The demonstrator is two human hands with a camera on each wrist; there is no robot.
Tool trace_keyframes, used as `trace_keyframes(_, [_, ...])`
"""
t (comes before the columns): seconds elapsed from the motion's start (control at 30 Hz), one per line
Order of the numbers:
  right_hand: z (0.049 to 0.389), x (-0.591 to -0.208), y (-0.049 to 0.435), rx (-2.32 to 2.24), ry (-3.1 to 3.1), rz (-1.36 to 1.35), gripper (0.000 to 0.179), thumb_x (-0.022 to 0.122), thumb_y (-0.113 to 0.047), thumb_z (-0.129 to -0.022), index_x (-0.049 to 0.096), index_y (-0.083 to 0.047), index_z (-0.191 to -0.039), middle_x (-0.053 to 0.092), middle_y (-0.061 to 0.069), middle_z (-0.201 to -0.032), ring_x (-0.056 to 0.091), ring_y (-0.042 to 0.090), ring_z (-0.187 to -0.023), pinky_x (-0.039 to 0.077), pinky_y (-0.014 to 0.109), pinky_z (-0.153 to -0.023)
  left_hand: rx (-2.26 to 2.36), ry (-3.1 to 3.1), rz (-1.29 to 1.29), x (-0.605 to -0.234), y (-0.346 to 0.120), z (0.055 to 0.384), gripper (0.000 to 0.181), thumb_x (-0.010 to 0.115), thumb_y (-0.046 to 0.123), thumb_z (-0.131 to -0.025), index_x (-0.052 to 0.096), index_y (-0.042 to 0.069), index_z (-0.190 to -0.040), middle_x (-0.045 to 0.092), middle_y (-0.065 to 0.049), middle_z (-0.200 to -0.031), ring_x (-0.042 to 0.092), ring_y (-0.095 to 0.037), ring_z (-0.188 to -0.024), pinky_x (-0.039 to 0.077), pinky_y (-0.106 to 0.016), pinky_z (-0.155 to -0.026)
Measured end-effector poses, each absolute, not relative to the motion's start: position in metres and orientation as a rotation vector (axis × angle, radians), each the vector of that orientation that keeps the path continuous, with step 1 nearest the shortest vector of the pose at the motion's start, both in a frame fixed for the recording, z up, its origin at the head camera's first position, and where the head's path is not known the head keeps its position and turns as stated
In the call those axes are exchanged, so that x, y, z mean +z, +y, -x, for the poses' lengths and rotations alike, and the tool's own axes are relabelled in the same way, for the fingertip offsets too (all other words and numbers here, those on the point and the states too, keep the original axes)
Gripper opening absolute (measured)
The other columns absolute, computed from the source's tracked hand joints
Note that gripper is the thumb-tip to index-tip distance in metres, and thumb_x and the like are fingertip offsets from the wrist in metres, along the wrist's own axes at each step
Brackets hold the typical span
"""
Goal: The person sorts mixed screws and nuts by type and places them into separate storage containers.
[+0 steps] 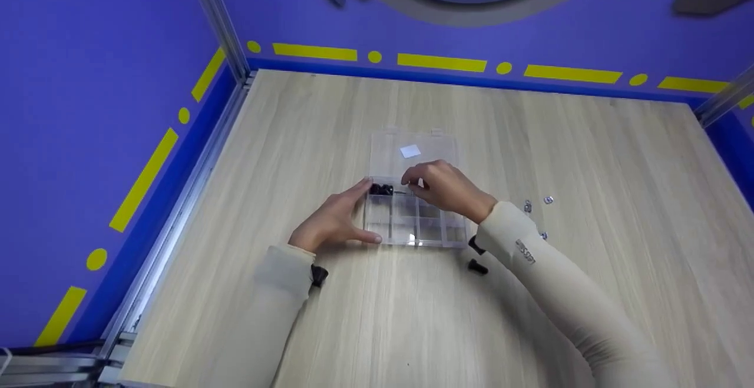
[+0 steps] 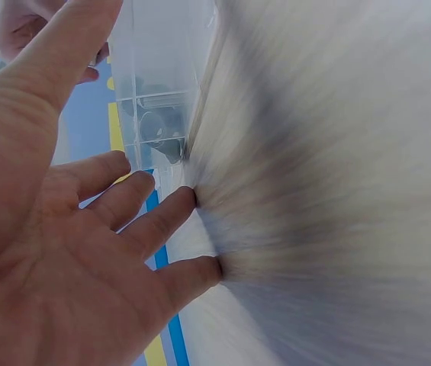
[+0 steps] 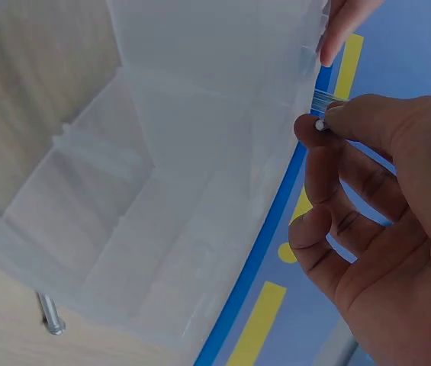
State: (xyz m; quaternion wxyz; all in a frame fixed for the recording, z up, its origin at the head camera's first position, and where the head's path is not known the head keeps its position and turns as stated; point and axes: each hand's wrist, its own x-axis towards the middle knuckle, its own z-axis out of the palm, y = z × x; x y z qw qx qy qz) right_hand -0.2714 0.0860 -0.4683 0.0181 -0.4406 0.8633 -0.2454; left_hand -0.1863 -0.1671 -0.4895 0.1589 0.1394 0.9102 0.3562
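Note:
A clear plastic compartment box [image 1: 428,245] lies with its lid [image 1: 383,152] laid back on the wooden table. My left hand [image 1: 336,217] spreads along its left side, thumb at the near corner and fingers toward the far corner. Small black pieces [image 1: 382,189] sit in the far left compartment. Above the far row, my right hand [image 1: 445,188] pinches a small thin piece between thumb and index finger. In the right wrist view only the piece's shiny rounded tip [image 3: 320,124] shows; the fingers hide the rest, so I cannot tell its kind.
Small silver metal pieces [image 1: 528,206] lie on the table to the right, near the right sleeve. A silver bolt [image 3: 49,314] shows beyond the box in the right wrist view. A white label [image 1: 410,151] is on the lid. Blue panels [image 1: 147,82] border the table [image 1: 318,117].

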Motion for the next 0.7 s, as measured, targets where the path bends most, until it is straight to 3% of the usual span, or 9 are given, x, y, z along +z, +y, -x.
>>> trace_keyframes(0.33, [0.2726,-0.4737,0.0830,-0.751,2.674,1.336,0.009,0.076,0.000,-0.091,0.083,-0.004,-0.097,0.079,0.008,-0.098,0.076,0.022,-0.090,0.063,0.037,-0.080,1.056,2.588,-0.391,-0.4887,-0.1666,0.1859,0.122,0.094,0.040,-0.073,0.019,0.012,-0.165,0.016,-0.003,-0.171,0.018,-0.020,-0.156,0.017,-0.033,-0.127])
trace_keyframes(0.7, [0.2689,-0.4765,0.0820,-0.722,2.706,1.306,0.014,0.072,0.004,-0.093,0.081,-0.005,-0.093,0.079,0.005,-0.094,0.074,0.019,-0.085,0.062,0.038,-0.075,1.051,2.596,-0.412,-0.4907,-0.1680,0.1859,0.120,0.094,0.039,-0.074,0.020,0.011,-0.165,0.018,-0.002,-0.171,0.020,-0.019,-0.155,0.020,-0.034,-0.127])
